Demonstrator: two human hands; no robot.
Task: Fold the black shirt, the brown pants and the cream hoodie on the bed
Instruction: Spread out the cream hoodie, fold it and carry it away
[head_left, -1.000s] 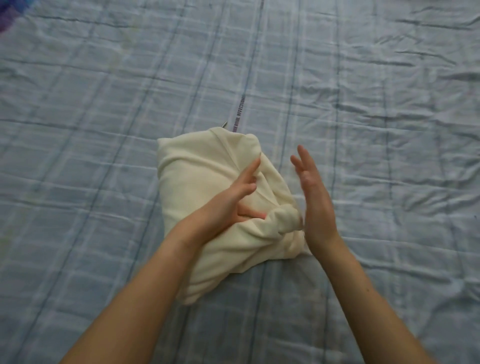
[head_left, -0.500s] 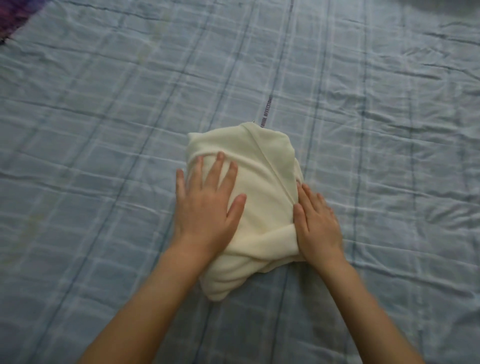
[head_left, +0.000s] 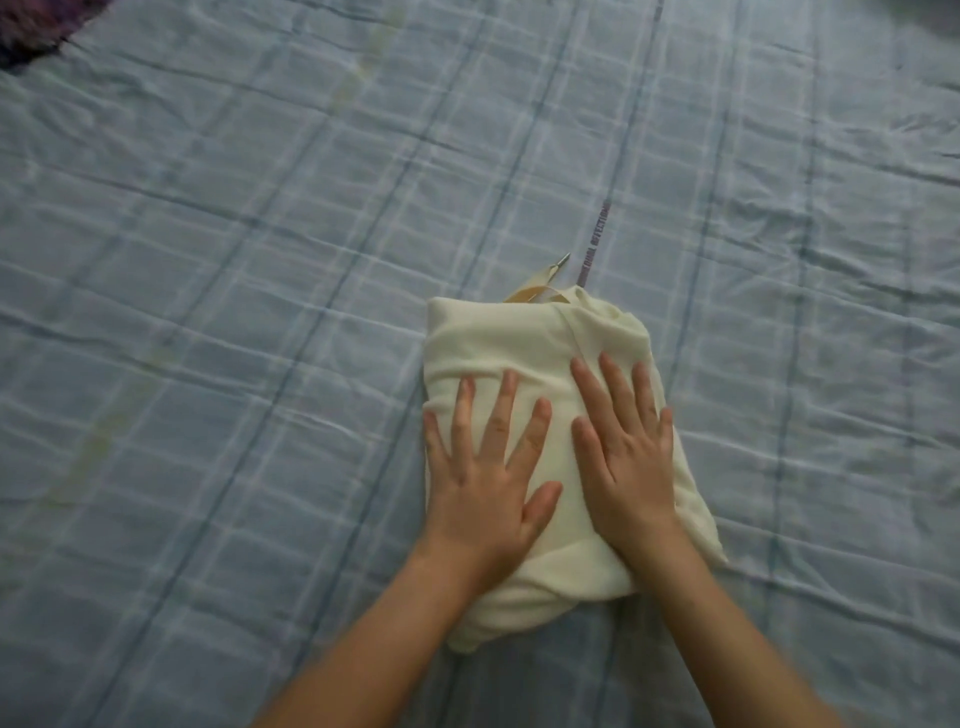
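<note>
The step in hand looks like the finish of the cream hoodie (head_left: 524, 332). It lies as a compact, thick bundle near the middle of the bed (head_left: 249, 270), on the blue checked sheet, and both hands are flattening it. The left hand (head_left: 485, 483) lies palm down on the near left part of the bundle. The right hand (head_left: 631, 467) lies palm down just beside it on the right part, the thumbs close but apart. The fingers (head_left: 501, 410) of the left hand are straight and spread wide, tips pointing away from the person, and those of the right hand are likewise straight and fanned. Neither hand has hold of anything: no cloth is pinched or curled round, and the palms and finger pads only press on the top layer. At the far edge a drawstring (head_left: 540, 286) with a metal tip pokes out onto the sheet. The near end of the bundle bulges, rounded rather than square.

My reading is that the fold itself is made and only pressing and tidying are left. The next move probably calls for tucking the drawstring under, squaring the near end, then lifting the hands off gently so the soft layers do not spring open. The black shirt and the brown pants are not in view, so whether they are folded cannot be told. A purple cloth (head_left: 31, 26) shows at the far left corner
</note>
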